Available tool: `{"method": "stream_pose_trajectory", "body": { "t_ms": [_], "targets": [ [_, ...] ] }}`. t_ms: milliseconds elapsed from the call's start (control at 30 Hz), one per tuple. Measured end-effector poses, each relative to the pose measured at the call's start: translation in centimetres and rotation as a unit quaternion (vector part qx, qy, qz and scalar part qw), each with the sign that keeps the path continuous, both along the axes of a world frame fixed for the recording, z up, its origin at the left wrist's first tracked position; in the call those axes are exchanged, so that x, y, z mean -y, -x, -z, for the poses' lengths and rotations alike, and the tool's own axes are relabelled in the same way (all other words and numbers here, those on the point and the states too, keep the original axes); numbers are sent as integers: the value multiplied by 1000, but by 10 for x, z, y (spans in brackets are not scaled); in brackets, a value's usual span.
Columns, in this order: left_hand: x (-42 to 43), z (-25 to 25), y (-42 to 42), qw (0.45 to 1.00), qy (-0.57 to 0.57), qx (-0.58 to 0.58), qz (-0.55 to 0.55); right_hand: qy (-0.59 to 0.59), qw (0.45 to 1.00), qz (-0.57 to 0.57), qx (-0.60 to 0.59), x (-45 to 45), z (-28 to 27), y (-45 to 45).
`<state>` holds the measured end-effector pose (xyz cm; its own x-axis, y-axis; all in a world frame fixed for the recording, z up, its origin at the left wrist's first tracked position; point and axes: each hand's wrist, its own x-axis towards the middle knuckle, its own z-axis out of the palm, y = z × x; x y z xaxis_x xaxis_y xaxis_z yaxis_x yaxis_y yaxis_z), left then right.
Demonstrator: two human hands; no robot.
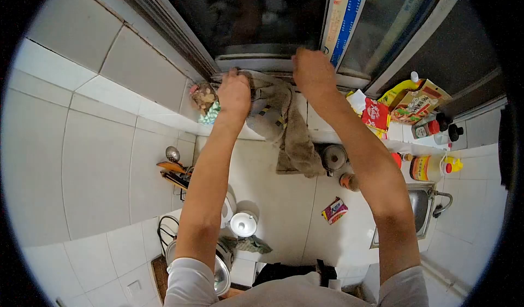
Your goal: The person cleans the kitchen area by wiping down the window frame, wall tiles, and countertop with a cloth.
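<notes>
White tiles cover the wall on the left, meeting a dark-paned window with a ledge along its foot. Below stretches a pale counter. A metal sink is set into its right side. Grey-brown cloth lies bunched on the ledge beneath the window and drapes down onto the counter, its lower end just beside a dark lidded pot.

The person's left hand touches the cloth's upper left part, fingers bent; whether it grips cannot be told. The right hand is curled nearly into a fist against the lower window frame, to the right of the cloth; whether anything is inside it cannot be seen.

Right of the right forearm, a brown food bag stands on the ledge, with a smaller red packet nearer the arm. On the counter sit the dark lidded pot, a white lidded pot, a small jar and a purple packet.
</notes>
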<state>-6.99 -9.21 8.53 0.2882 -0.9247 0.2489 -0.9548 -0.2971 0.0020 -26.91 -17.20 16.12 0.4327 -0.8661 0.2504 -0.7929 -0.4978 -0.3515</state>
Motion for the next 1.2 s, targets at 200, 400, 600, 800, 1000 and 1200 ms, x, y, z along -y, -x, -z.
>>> {"method": "stream_pose_trajectory", "body": {
  "t_ms": [200, 400, 600, 800, 1000, 1200],
  "targets": [
    [-7, -6, 8, 999, -33, -13, -8, -111, 990, -40, -82, -18, 62, 7],
    [-7, -6, 4, 999, 45, 25, 3, -304, 933, -20, 190, -33, 47, 22],
    [-4, -36, -27, 992, 69, 104, -17, -208, 940, -40, 269, -20, 31, -17],
    [16, -34, -34, 980, -113, 156, -45, -248, 939, -39, 235, -1, 43, -57],
    [30, -21, -17, 965, -170, 140, -140, 28, 985, -45, 162, -10, 72, -61],
    [14, -2, -34, 974, -66, 180, -119, -169, 964, -38, 202, -8, 52, -49]
  ]
}}
